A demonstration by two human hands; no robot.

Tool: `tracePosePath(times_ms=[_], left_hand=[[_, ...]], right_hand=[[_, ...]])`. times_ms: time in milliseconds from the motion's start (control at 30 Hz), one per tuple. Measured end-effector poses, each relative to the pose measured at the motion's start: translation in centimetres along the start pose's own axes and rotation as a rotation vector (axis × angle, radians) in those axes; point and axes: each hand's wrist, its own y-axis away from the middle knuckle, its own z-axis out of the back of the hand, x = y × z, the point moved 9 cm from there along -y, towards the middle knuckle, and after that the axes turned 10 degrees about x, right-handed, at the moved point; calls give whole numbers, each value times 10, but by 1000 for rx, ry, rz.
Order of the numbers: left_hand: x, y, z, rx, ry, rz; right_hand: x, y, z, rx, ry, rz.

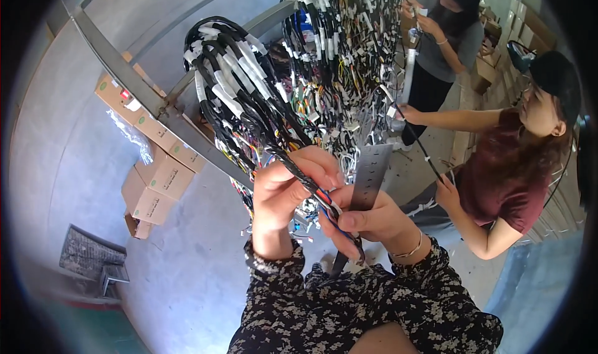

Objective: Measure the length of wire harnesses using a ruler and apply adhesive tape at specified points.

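Between my hands runs a wire harness (293, 167), wrapped in black tape, with red, blue and white wires bare toward its lower end. My left hand (289, 183) is closed round its upper stretch. Lower down, my right hand (364, 220) pinches the bare wires and also grips a dark metal ruler (372, 170) that stands up out of it. Beyond my left hand hang bundled harnesses (227, 74) in black with white tape, looped over a metal rack. Part of the wires is hidden behind my right fingers.
The metal rack beam (140, 95) crosses at the left, close to my left arm. Cardboard boxes (163, 176) are stacked beyond it. At the right, a person in a maroon shirt (504, 167) holds a black cable; another in grey (436, 49) works farther back.
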Motion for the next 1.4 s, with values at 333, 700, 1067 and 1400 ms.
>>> tracePosePath(times_ms=[333,700,1067,1400], left_hand=[[-82,36,-1,-323,-411,857],[-121,68,23,-775,-721,607],[11,17,-8,46,600,39],[-38,64,27,-279,-289,725]], right_hand=[[-1,5,1,-378,1168,418],[-24,2,-3,-118,392,82],[-27,-8,-12,134,-62,33],[-25,7,14,-155,222,3]])
